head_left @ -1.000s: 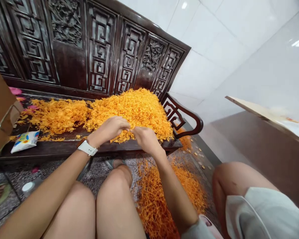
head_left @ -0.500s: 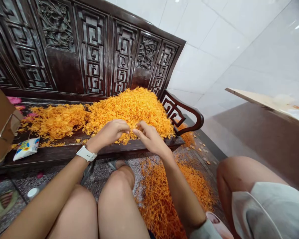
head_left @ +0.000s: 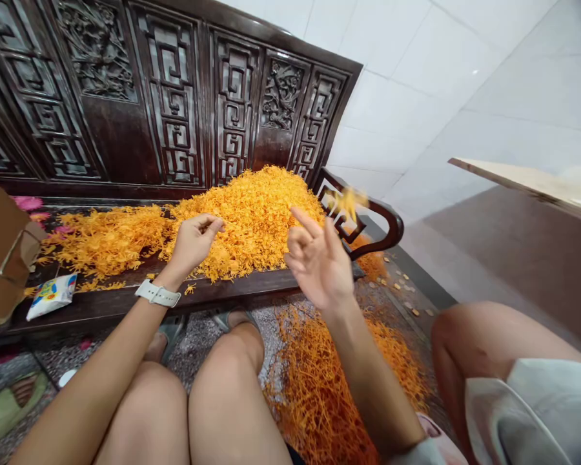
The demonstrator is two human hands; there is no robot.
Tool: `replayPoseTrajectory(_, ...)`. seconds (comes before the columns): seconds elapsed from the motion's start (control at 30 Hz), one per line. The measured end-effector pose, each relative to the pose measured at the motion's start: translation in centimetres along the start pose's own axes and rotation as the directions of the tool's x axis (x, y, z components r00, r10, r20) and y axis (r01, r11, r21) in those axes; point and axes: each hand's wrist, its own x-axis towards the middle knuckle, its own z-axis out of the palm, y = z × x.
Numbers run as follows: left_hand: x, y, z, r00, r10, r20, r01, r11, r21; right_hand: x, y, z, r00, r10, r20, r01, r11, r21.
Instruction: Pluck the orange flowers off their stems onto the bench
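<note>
A large heap of fine orange flower petals [head_left: 252,219] lies on the dark wooden bench seat [head_left: 213,294], spreading leftward in a lower drift. My left hand [head_left: 193,244] is open just above the heap's front edge, touching or nearly touching the strands, with a white watch strap [head_left: 157,294] on the wrist. My right hand [head_left: 319,258] is raised, palm up, fingers spread and empty. A blurred tuft of petals [head_left: 347,202] hangs in the air beyond its fingertips, near the armrest.
Behind the seat rises a carved dark wood backrest [head_left: 169,97], with a curved armrest [head_left: 387,223] at right. A brown paper bag [head_left: 2,252] and printed packet [head_left: 51,297] sit left. Orange strands [head_left: 329,387] cover the floor. Another person's bare knee [head_left: 465,342] is at right.
My hands have parted from their close pinch over the heap. The right hand has lifted and opened, and a tuft of petals is now in the air. The left hand has shifted left.
</note>
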Motion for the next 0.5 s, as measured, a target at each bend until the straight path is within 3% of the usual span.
replayPoseTrajectory(0.07,-0.2,0.9,0.5,0.994,-0.091,-0.064,0.083,0.99,-0.115,-0.2,1.4,1.0,0.999,0.031,-0.036,-0.027,0.992,0.123)
replayPoseTrajectory(0.17,-0.6,2.1,0.8,0.99,-0.136,-0.039,0.126,0.974,-0.186,-1.7,3.7,2.2,0.998,0.06,-0.015,-0.057,0.986,0.159)
replayPoseTrajectory(0.27,-0.8,2.7,0.9,0.993,-0.121,0.004,0.12,0.975,-0.187,-2.0,5.3,2.3,0.993,0.094,-0.066,-0.087,0.99,0.108)
replayPoseTrajectory(0.37,-0.9,2.9,1.0,0.995,-0.079,0.052,0.086,0.984,-0.154,-0.8,6.0,2.3,0.983,0.183,0.016,-0.183,0.971,0.155)
replayPoseTrajectory(0.5,-1.5,3.0,1.3,0.992,-0.013,0.125,0.015,1.0,-0.012,-0.1,5.8,3.2,0.988,0.153,0.022,-0.154,0.982,0.112)
